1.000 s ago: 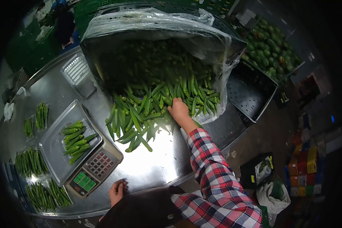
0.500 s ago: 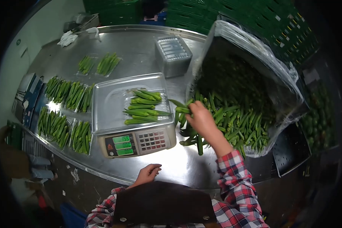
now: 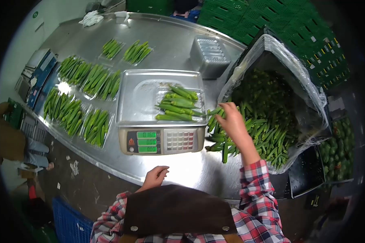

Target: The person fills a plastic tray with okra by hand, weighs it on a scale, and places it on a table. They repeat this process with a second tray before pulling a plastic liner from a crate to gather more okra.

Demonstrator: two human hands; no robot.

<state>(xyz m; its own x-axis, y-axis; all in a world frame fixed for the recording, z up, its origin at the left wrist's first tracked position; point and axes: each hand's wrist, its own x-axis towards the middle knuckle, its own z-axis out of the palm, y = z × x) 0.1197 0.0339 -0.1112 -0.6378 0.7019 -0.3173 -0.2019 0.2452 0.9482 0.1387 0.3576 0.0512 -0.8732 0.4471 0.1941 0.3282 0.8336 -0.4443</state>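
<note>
My right hand (image 3: 233, 121) is over the near left side of the okra heap (image 3: 267, 141), its thumb and fingers closed around okra (image 3: 213, 111) partly lost against the pile. My left hand (image 3: 155, 177) rests near the table's front edge, fingers loosely curled together, with nothing visible in them. Between them and the back of the table stands a weighing scale (image 3: 142, 142) reading 0.160 on its top line. On its metal pan (image 3: 134, 101), toward the right, a clear plastic tray (image 3: 160, 94) holds several okra pods (image 3: 177, 106) laid side by side.
Filled okra trays (image 3: 87, 81) lie left of the scale. A stack of clear trays (image 3: 210, 56) stands behind it. The okra heap spills from a tipped, plastic-lined crate (image 3: 318, 91) at right. Green crates (image 3: 267, 20) line the back; another person (image 3: 18, 141) is at left.
My view has swung so the scale and table sit further right in it. The scale's top reading went from about 155 to 0.160. My right hand stays beside the pan; less okra shows in it.
</note>
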